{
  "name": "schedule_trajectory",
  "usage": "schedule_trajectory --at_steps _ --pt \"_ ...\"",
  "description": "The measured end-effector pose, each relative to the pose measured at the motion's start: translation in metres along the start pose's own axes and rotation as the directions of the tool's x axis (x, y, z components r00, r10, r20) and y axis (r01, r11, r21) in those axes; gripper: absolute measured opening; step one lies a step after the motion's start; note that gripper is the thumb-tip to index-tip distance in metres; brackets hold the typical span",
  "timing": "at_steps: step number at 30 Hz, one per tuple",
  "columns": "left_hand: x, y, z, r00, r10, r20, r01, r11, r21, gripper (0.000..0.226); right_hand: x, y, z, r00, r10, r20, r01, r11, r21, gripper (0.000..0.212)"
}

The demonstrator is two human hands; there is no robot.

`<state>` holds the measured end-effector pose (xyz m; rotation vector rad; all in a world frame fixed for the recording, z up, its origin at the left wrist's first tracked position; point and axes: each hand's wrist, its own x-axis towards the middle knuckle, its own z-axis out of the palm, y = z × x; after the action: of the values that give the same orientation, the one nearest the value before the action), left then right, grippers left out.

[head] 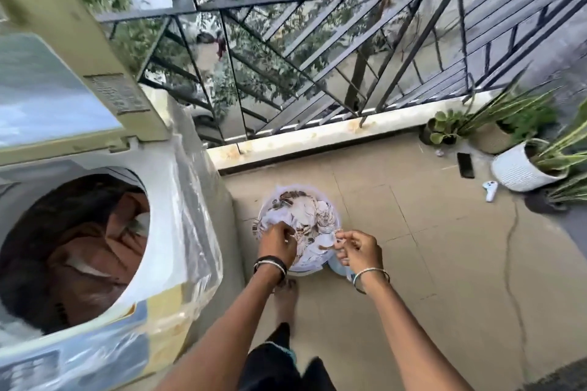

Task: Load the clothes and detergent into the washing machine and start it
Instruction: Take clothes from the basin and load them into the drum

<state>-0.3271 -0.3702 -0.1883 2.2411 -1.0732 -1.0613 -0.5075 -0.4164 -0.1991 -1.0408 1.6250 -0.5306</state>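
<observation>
A top-loading washing machine wrapped in clear plastic stands at the left with its lid raised. Brown and dark clothes lie in its drum. On the floor to its right sits a pale bucket filled with a white patterned cloth. My left hand reaches into the bucket and grips the cloth. At the bucket's right rim, my right hand pinches the edge of the same cloth. No detergent is in view.
A black metal railing on a low ledge closes the balcony at the back. Potted plants stand at the right, with a black phone and a white controller on the tiled floor. My bare foot is below the bucket.
</observation>
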Motion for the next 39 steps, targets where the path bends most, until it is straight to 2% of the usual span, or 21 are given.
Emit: schedule_trajectory --at_steps 7,9,15,18,20,23,25,26,28,30,32,36,37,39 --pt "0.082 -0.046 0.043 0.97 -0.243 0.021 0.243 0.97 0.018 0.015 0.09 0.06 0.033 0.996 0.074 0.041 -0.065 0.979 -0.195 0.031" --pt "0.105 -0.065 0.061 0.958 -0.286 0.019 0.285 0.958 0.031 0.014 0.118 0.095 0.046 0.994 0.09 0.067 -0.067 0.955 -0.288 0.029" --pt "0.167 -0.123 0.112 0.91 -0.413 0.034 0.413 0.911 0.011 0.024 0.18 0.13 0.107 0.956 0.244 0.161 -0.129 0.848 -0.514 0.022" --pt "0.193 -0.153 0.134 0.9 -0.435 0.042 0.436 0.899 -0.028 0.028 0.214 0.155 0.143 0.917 0.309 0.254 -0.11 0.806 -0.582 0.037" --pt "0.206 -0.171 0.146 0.9 -0.435 0.018 0.435 0.9 -0.024 0.033 0.234 0.174 0.169 0.892 0.308 0.33 -0.049 0.792 -0.608 0.06" --pt "0.216 -0.193 0.159 0.906 -0.423 -0.011 0.423 0.906 0.013 0.043 0.258 0.198 0.201 0.894 0.266 0.36 0.021 0.778 -0.628 0.094" --pt "0.217 -0.207 0.168 0.921 -0.39 -0.014 0.39 0.921 0.019 0.044 0.269 0.214 0.217 0.904 0.232 0.359 0.091 0.716 -0.693 0.099" --pt "0.216 -0.211 0.171 0.926 -0.378 -0.011 0.379 0.925 0.021 0.044 0.273 0.218 0.221 0.909 0.217 0.356 0.134 0.657 -0.742 0.093" --pt "0.214 -0.217 0.175 0.929 -0.371 -0.012 0.371 0.929 0.004 0.043 0.279 0.222 0.226 0.928 0.187 0.322 0.169 0.559 -0.812 0.066" --pt "0.212 -0.217 0.174 0.931 -0.364 -0.033 0.363 0.931 -0.028 0.044 0.282 0.22 0.225 0.935 0.152 0.321 0.2 0.522 -0.829 0.038" --pt "0.21 -0.214 0.171 0.933 -0.356 -0.054 0.353 0.934 -0.047 0.037 0.281 0.212 0.221 0.923 0.106 0.371 0.254 0.555 -0.792 0.018" --pt "0.204 -0.202 0.159 0.943 -0.326 -0.071 0.322 0.945 -0.059 0.047 0.255 0.189 0.199 0.853 -0.086 0.516 0.407 0.729 -0.551 0.012" --pt "0.202 -0.198 0.156 0.951 -0.301 -0.063 0.298 0.953 -0.056 0.053 0.242 0.183 0.19 0.83 -0.087 0.551 0.404 0.774 -0.487 0.02" --pt "0.198 -0.187 0.146 0.97 -0.243 -0.01 0.242 0.969 -0.039 0.067 0.214 0.172 0.166 0.813 0.008 0.582 0.264 0.886 -0.382 0.028"
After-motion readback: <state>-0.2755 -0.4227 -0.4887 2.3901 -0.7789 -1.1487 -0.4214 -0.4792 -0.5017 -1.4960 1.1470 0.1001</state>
